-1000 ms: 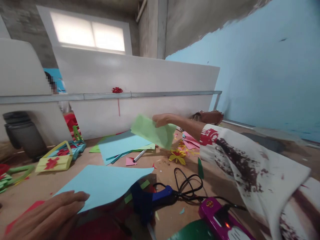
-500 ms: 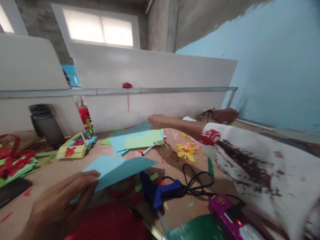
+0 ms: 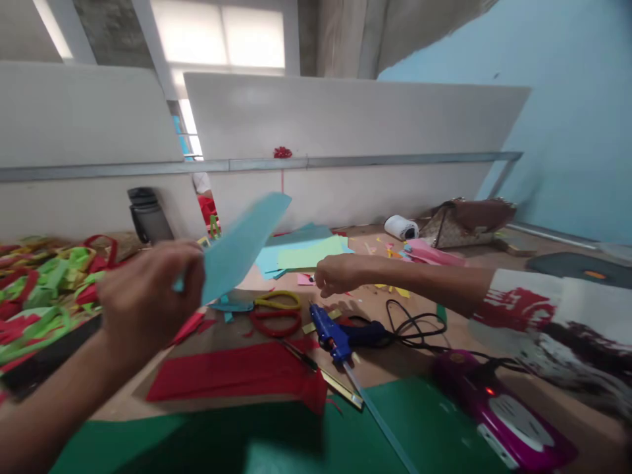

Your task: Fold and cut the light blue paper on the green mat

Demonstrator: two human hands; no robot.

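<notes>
Blurred by motion, my left hand [image 3: 153, 296] grips a light blue paper sheet [image 3: 241, 247], raised and tilted above the table at the left. My right hand [image 3: 336, 273] hovers by the front edge of a stack with a pale green sheet [image 3: 311, 253] on blue sheets [image 3: 269, 258]; its fingers are curled, and what they hold, if anything, is hidden. Below it lies a blue glue gun [image 3: 336, 336] with a clear glue stick. Red-and-yellow scissors [image 3: 276, 316] and a cutter [image 3: 340, 388] rest near folded red paper [image 3: 232, 375].
Green sheet [image 3: 197, 434] at the front; purple power strip [image 3: 498, 415] with a red light, right. Coloured paper pieces [image 3: 49, 283] and a dark bottle [image 3: 149, 217] at left. A brown handbag [image 3: 469, 220] and white roll [image 3: 401, 227] stand at back right.
My left hand has lifted the blue sheet up off the table area, uncovering the scissors. My right hand has come back from the far edge of the stack toward the glue gun. The view has shifted.
</notes>
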